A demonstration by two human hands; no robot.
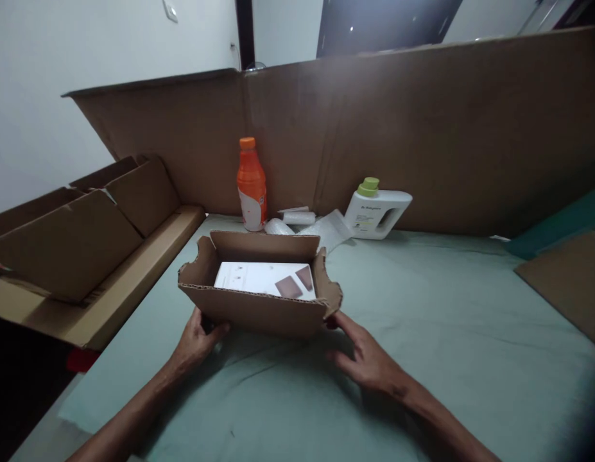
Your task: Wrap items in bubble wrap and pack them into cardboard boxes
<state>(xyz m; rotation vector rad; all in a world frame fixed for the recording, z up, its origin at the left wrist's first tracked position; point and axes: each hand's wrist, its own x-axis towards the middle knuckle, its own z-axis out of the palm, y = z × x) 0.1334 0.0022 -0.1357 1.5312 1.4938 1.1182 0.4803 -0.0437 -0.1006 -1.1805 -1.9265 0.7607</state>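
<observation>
Box: we see an open cardboard box at the centre of the bench, a white packet lying inside.
Left hand: fingers curled on the box's 7 o'clock corner.
Right hand: fingers spread, tips touching its 4 o'clock corner.
Behind, 12 o'clock: orange bottle, white jug.

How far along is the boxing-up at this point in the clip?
Done: a white flat package lies inside the open cardboard box. In hand: the left hand grips the box's near left corner, while the right hand touches its near right corner. Left: the flaps stand open, and the bubble wrap, orange bottle and white jug sit behind, outside the box.
</observation>
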